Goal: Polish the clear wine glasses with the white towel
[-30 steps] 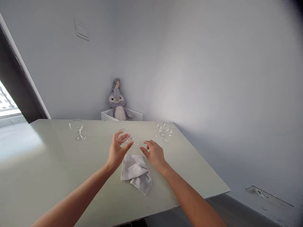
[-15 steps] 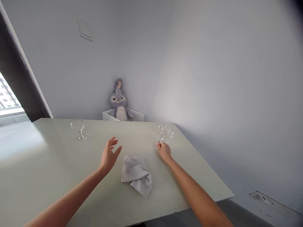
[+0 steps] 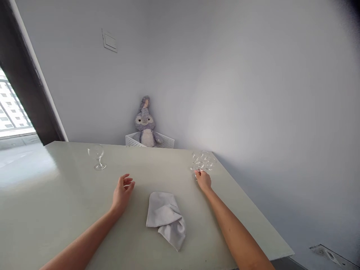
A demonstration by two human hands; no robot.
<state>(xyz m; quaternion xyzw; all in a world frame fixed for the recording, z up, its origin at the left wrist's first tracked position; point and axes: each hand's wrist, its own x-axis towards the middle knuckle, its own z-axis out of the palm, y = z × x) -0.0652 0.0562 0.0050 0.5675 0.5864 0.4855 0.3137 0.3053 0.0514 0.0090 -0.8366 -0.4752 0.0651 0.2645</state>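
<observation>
Clear stemmed glasses (image 3: 203,161) sit bunched at the far right, overlapping in view, your right fingers (image 3: 198,172) on the nearest; one more glass (image 3: 96,156) stands upright alone, far left.

**Field notes: glossy and matt finishes**

We record smooth, clear glass on the clustered stemmed glasses (image 3: 203,161) and the lone goblet (image 3: 97,155). The desk (image 3: 70,198) looks glossy, the cloth (image 3: 165,219) soft and matt. We see white perforated plastic on the basket (image 3: 165,141) and fuzzy fabric on the plush toy (image 3: 146,129).
</observation>
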